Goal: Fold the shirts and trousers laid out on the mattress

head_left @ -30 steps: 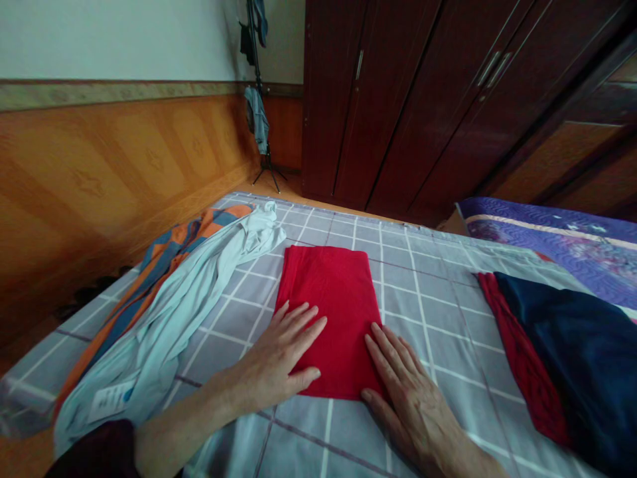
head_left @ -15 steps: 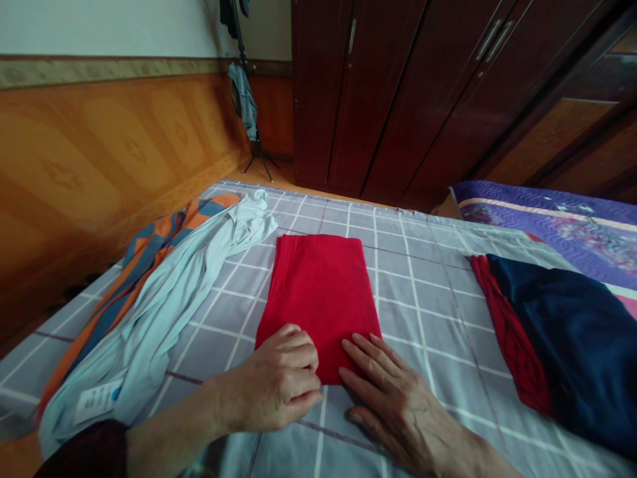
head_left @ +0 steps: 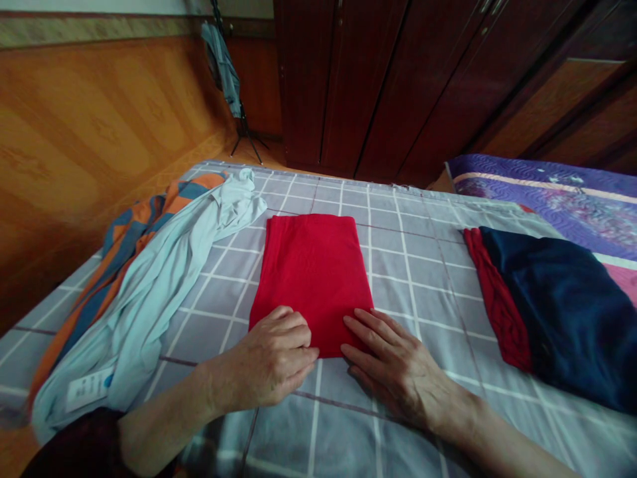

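Observation:
A folded red garment lies flat in a near-rectangle on the bed. At its near left edge, my left hand is closed, its fingers curled on the fabric and the thumb by the near edge. My right hand rests flat over the near right corner, fingers stretched out. What kind of garment the red one is cannot be made out.
Left of it lie a pale blue garment with a white tag and an orange and blue one. Dark blue and red clothing sits right on the checked bedsheet. Beyond stand a clothes stand and a dark red wardrobe.
The view has tilted down, so everything sits higher in the picture. My right hand has shifted slightly at the garment's near right corner; the left keeps its place at the near edge.

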`<control>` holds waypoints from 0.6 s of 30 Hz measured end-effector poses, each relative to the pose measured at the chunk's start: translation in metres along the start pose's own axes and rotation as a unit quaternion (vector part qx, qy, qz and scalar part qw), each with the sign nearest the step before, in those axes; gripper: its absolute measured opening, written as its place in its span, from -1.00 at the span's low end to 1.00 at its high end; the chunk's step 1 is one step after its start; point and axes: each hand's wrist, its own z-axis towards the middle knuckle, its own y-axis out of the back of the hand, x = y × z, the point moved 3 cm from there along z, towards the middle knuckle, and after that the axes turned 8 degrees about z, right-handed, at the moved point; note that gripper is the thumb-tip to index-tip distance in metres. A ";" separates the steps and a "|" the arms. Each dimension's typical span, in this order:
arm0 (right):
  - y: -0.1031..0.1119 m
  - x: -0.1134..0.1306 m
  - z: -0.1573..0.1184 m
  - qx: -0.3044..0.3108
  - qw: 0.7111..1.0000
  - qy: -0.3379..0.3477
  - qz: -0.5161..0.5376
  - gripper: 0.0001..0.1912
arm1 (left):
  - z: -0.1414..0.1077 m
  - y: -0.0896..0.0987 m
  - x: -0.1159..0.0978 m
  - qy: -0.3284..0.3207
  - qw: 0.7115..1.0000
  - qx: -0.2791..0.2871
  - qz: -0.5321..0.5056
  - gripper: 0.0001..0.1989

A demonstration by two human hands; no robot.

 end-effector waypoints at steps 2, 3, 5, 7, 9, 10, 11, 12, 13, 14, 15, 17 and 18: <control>0.001 -0.001 -0.005 -0.008 1.000 0.000 -0.010 -0.78 | -0.001 0.002 0.000 0.001 1.000 -0.005 0.004 -0.81; 0.002 -0.002 -0.008 -0.011 1.000 0.001 -0.017 -0.78 | -0.002 0.002 0.001 0.004 1.000 -0.006 0.006 -0.80; 0.004 -0.003 -0.015 -0.015 0.999 -0.001 -0.031 -0.77 | -0.004 0.003 0.002 0.011 1.000 -0.006 0.006 -0.81; 0.005 -0.004 -0.023 -0.017 0.999 -0.008 -0.044 -0.76 | -0.006 0.004 0.003 0.017 1.000 -0.006 0.005 -0.81; 0.006 -0.004 -0.031 -0.016 0.998 -0.016 -0.054 -0.75 | -0.008 0.005 0.004 0.027 1.000 -0.005 -0.001 -0.79; 0.007 -0.004 -0.034 -0.018 0.998 -0.019 -0.058 -0.74 | -0.009 0.006 0.004 0.034 0.999 -0.004 -0.008 -0.78; 0.007 -0.003 -0.036 -0.020 0.998 -0.022 -0.061 -0.73 | -0.009 0.008 0.005 0.043 0.999 -0.001 -0.017 -0.78; 0.008 -0.003 -0.037 -0.026 0.997 -0.024 -0.062 -0.73 | -0.010 0.009 0.006 0.051 0.998 0.002 -0.026 -0.77; 0.008 -0.002 -0.038 -0.033 0.997 -0.025 -0.062 -0.73 | -0.010 0.010 0.007 0.059 0.998 0.005 -0.034 -0.77; 0.009 -0.002 -0.038 -0.041 0.997 -0.026 -0.061 -0.73 | -0.011 0.012 0.007 0.066 0.997 0.007 -0.039 -0.77; 0.009 -0.001 -0.037 -0.048 0.997 -0.025 -0.058 -0.73 | -0.011 0.013 0.008 0.071 0.997 0.009 -0.041 -0.77; 0.010 0.000 -0.035 -0.056 0.997 -0.028 -0.052 -0.75 | -0.013 0.016 0.009 0.081 0.996 0.016 -0.040 -0.76; 0.010 0.000 -0.034 -0.060 0.997 -0.030 -0.048 -0.76 | -0.014 0.016 0.010 0.085 0.995 0.021 -0.037 -0.75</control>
